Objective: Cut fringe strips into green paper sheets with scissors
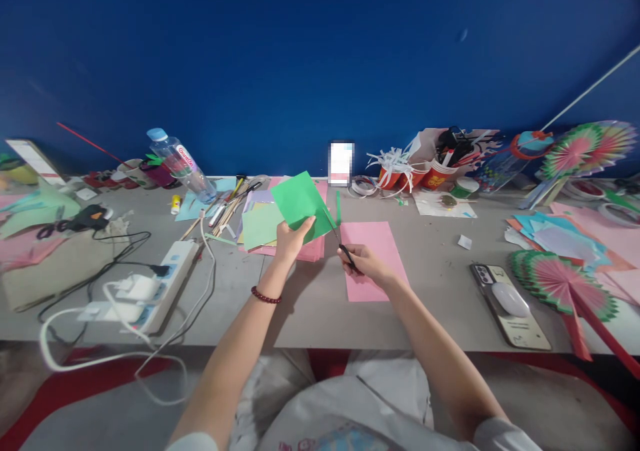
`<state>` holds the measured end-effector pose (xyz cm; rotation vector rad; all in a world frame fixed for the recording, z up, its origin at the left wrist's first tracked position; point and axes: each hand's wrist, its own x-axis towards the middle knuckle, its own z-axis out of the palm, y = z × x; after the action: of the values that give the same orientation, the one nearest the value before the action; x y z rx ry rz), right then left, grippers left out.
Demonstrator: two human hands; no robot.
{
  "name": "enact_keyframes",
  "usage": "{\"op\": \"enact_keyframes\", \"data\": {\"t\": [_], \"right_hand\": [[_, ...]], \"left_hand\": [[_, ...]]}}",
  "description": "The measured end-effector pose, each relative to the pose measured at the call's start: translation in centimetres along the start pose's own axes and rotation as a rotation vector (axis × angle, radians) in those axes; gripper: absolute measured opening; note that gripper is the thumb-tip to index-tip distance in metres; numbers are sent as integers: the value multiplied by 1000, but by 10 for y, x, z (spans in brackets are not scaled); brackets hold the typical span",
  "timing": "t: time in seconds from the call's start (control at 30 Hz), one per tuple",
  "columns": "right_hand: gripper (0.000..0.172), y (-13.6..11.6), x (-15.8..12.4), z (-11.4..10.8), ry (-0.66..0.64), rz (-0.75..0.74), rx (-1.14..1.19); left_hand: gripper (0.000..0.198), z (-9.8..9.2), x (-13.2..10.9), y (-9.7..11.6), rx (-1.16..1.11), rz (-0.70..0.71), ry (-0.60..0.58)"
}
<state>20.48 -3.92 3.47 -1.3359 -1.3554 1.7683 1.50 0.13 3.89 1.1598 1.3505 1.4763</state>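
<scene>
Left hand (289, 238) grip pinches a square green paper sheet (299, 201) by its lower edge, raised over the grey desk (310, 304) middle, seemingly so the black-handled scissors (341, 241), clenched in the right hand (367, 264), meet its right edge.

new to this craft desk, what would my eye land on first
The green paper held up by the left hand at centre, with scissors in the right hand at its edge. Next, the bright pink and green paper fans on the right of the table, against the deep blue wall.
</scene>
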Motion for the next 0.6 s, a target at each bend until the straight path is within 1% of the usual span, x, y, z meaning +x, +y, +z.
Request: {"op": "enact_keyframes", "data": {"t": [0.37,0.6], "right_hand": [[44,3,1,-2,14,-11,-75],[45,0,0,0,-6,-20,-52]], "left_hand": [[36,0,1,-1,-8,-29,8],[36,0,2,-4,19,-9,-7]]}}
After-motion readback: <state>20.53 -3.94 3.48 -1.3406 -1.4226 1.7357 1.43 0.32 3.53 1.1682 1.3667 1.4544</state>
